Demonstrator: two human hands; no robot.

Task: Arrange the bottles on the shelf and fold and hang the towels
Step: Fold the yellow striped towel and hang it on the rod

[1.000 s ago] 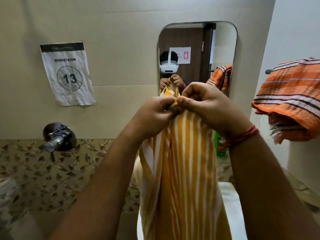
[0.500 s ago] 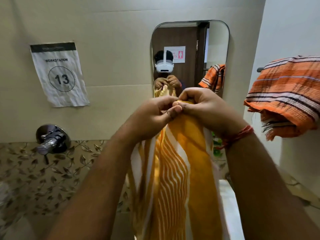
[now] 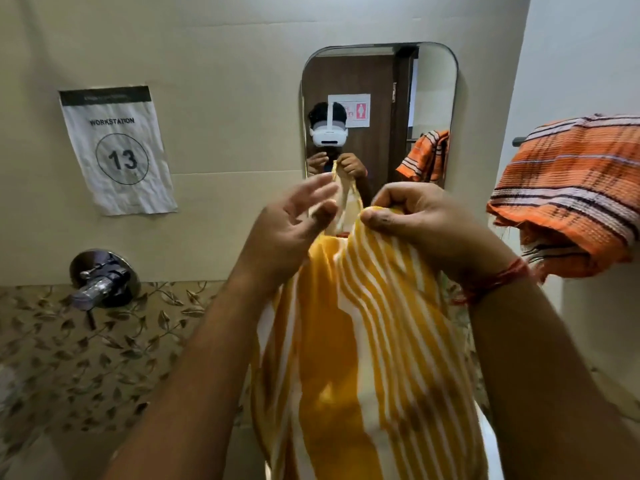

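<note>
While my right hand [image 3: 420, 223] pinches the top edge of the yellow towel [image 3: 363, 341] between thumb and curled fingers, I hold the cloth up at chest height in front of the mirror [image 3: 429, 98], and it hangs down from that grip in long folds of yellow and white stripes, reaching past the bottom of the view. My left hand [image 3: 291, 226] sits just beside the towel's upper left corner with its fingers spread and relaxed — wide, not gripping anything, though its fingertips are blurred, so I cannot tell if they brush the pale flap of cloth that sticks up between the two hands. A red thread [image 3: 498, 282] circles my right wrist. To the right, an orange towel [image 3: 568, 188] with dark and white stripes is draped over a rail [image 3: 519, 141] on the side wall, well apart from the yellow one. On the back wall, left of the mirror, a crumpled paper sign [image 3: 117, 150] reads "WORKSTATION 13", and below it a chrome tap [image 3: 100, 282] juts out — right where the plain wall meets a band of leaf-patterned tiles [image 3: 86, 358]. I can pick out no bottles behind the hanging cloth.
</note>
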